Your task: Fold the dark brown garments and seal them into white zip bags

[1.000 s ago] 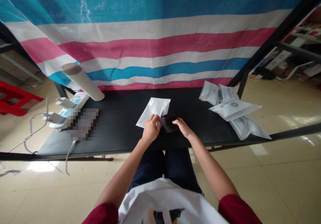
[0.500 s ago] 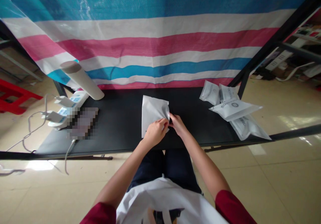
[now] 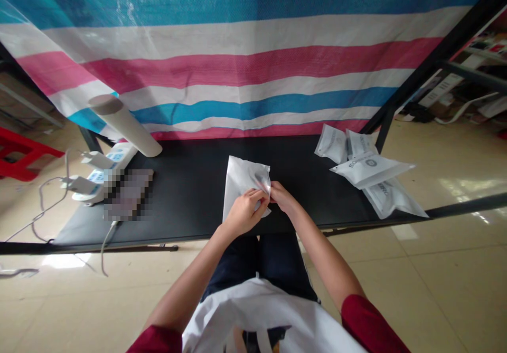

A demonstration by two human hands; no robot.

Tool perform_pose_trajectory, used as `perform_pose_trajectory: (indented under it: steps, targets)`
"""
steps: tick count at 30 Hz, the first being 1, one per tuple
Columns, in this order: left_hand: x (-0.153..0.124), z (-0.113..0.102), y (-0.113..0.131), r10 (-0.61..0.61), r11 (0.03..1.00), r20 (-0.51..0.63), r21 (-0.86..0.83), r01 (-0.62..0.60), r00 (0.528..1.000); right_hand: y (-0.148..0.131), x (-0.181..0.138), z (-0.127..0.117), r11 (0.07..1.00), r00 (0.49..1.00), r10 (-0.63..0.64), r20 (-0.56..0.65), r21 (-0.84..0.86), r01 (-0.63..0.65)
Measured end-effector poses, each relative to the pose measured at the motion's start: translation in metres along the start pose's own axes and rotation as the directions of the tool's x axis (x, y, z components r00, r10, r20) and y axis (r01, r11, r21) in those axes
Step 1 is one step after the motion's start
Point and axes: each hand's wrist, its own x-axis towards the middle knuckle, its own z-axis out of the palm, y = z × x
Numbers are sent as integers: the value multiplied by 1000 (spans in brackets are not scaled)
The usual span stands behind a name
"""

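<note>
A white plastic zip pouch [image 3: 240, 179] lies on the black tabletop [image 3: 190, 184] in front of me, its open-looking edge turned to the right. My left hand [image 3: 246, 211] rests over the pouch's near right part, its fingers closed on that edge. Just beside it, my right hand [image 3: 281, 197] pinches the same edge from the right. The two hands nearly touch at the fingertips. Whatever is inside the pouch cannot be made out.
Several printed, filled pouches [image 3: 372, 169] are piled at the table's right end, one overhanging the edge. On the left are a power strip [image 3: 106, 165] with plugs, a blurred phone [image 3: 129, 194] on a cable and a tall white cylinder [image 3: 130, 126]. A striped sheet [image 3: 245, 68] hangs behind.
The pouch has tilted and shifted slightly toward me and to the right. Both hands keep hold of its right edge, moving only a little with it.
</note>
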Motion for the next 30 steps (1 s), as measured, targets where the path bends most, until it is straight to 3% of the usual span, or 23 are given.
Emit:
perform_pose_trajectory:
  steps: [3,6,8,10,12,14,17,20,25,30]
  targets:
    - [-1,-1,4,-46,998,-14,46,46,999,0,1,-1,998,997,-16,74,-62,20]
    - [2,-5,0,-82,988,-74,127,91,994,-2,0,-4,995,1000,-22,11,-98,23]
    - [7,-8,-10,-83,974,-173,193,116,981,-3,-1,-7,993,997,-51,-60,-110,44]
    - [17,-11,-25,-61,956,-256,263,130,965,-2,-2,-9,982,992,-122,-27,-146,117]
    - [32,-13,-42,-46,939,-286,315,139,957,2,-1,-13,961,978,-200,55,-182,207]
    - [51,-15,-58,-85,924,-286,336,182,954,5,4,-15,951,973,-227,35,-210,229]
    - [82,-16,-75,-262,882,-235,335,331,936,4,19,-19,944,959,-235,-159,-273,186]
    - [105,-15,-82,-350,871,-91,334,360,932,-2,39,-20,906,928,-253,-272,-403,129]
    - [112,-13,-87,-371,892,37,292,345,928,-13,61,-19,810,924,-319,-212,-566,150]
    - [108,-13,-91,-387,900,36,233,369,921,-4,42,-15,822,947,-289,-144,-544,168]
